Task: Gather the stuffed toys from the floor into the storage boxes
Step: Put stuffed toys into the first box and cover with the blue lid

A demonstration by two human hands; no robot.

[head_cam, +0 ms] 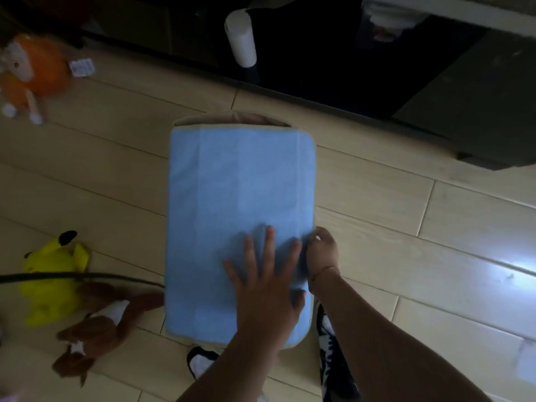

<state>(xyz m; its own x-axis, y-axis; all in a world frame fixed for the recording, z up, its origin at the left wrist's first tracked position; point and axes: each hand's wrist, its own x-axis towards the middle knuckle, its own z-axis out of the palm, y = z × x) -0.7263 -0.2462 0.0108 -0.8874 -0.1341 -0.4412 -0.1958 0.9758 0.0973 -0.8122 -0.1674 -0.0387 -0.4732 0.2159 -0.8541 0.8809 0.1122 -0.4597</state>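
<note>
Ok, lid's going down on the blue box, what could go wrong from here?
Three toys are not in it: the orange toy, yellow toy and brown toy lie on the floor. The left hand presses flat on the blue lid while the right hand pinches its edge; the far end looks unclosed.

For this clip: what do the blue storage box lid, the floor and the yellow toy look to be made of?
Blue lid: soft matte fabric with beige edge piping; it dents under the left hand and bunches at the right hand.
Floor: pale planks with visible seams and a glossy glare patch, likely laminate or sealed wood.
Yellow toy: plush fabric, fuzzy and limp, as far as the blur allows.
</note>
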